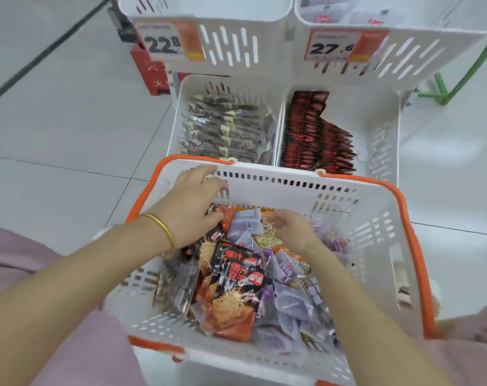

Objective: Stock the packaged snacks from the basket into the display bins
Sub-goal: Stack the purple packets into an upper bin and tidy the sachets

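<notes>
A white basket with an orange rim [376,218] sits in front of me, full of snack packs. Black-and-red packs [236,277] lie at its centre and pale purple packs [292,305] to the right. My left hand [192,201] reaches into the far left of the basket with fingers spread, its thumb touching a red pack [225,215]. My right hand [289,229] is beside it, fingers curled around a small beige pack [267,235]. Beyond the basket stand two low white display bins: the left bin [178,112] holds dark brown packs, the right bin [384,121] holds red-black packs.
Two upper white bins [231,43] [403,54] carry price tags 22.8 and 27.6. A red box [150,71] stands on the floor at the left, and a green frame [456,84] at the right. Pale floor tiles surround the display. My knees in pink cloth flank the basket.
</notes>
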### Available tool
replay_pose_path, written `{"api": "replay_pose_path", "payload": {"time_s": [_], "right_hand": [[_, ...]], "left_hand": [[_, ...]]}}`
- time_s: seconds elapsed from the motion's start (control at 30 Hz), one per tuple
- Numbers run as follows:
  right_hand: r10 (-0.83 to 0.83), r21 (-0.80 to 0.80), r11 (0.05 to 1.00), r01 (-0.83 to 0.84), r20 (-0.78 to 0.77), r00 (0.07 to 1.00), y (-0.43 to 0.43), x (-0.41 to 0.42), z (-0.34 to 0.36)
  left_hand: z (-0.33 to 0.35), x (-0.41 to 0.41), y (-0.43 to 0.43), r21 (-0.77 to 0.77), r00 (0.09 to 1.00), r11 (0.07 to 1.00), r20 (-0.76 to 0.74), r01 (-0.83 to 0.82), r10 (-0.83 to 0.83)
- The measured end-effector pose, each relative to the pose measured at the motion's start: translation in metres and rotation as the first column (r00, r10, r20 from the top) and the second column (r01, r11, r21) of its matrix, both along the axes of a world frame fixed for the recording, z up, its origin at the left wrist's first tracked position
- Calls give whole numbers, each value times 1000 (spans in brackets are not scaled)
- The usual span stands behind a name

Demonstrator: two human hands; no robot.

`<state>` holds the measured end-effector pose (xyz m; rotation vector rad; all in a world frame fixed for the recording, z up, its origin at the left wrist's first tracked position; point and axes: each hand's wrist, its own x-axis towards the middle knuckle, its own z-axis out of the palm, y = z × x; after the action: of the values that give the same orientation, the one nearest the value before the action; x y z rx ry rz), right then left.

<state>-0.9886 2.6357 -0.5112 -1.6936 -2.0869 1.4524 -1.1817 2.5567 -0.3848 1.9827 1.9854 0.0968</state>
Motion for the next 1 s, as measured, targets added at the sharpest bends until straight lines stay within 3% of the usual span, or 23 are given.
{"api": "replay_pose_path", "payload": {"time_s": [0.13, 0.27, 0.33, 0.4, 0.5, 0.6, 0.7, 0.77, 0.83, 0.93, 1.0], "right_hand": [[63, -60, 997, -56, 125, 990, -12, -3, -27], [44, -7, 999, -44, -90, 995, -24, -8, -12], [186, -81, 977, -196, -111, 976, -28, -12, -4], [341, -102, 935, -341, -17, 940, -35, -13, -5], [408, -93, 907, -410, -39, 912, -45, -11, -5], [345, -94, 926, -364, -179, 922, -40, -3, 15], [173, -50, 980, -194, -280, 944, -24, 11, 50], [15, -59, 997, -42, -396, 918, -15, 21, 74], [-70, -41, 998, 57, -496, 865, -10, 27, 90], [-45, 82, 992, 92, -454, 890, -3, 32, 101], [16, 41, 999, 0, -387, 922, 6, 39, 111]], "left_hand": [[-10, 5, -6, -38, 999, 998, -12, 47, -47], [-17, 7, -8, -107, 996, 991, -33, 80, -84], [-16, 8, -7, -124, 996, 989, -25, 77, -81], [-15, 8, -6, -129, 997, 989, -22, 75, -78], [-14, 9, -4, -140, 997, 988, -26, 71, -75], [-13, 12, -2, -168, 998, 984, 19, 58, -56], [-16, 19, -3, -236, 977, 971, 210, 27, 24], [-18, 28, -4, -320, 920, 947, 373, 3, 123], [-20, 38, -3, -319, 890, 948, 428, -11, 155], [-23, 51, 5, -225, 859, 972, 483, -67, 171], [-24, 55, 16, -182, 846, 981, 511, -67, 152]]}}
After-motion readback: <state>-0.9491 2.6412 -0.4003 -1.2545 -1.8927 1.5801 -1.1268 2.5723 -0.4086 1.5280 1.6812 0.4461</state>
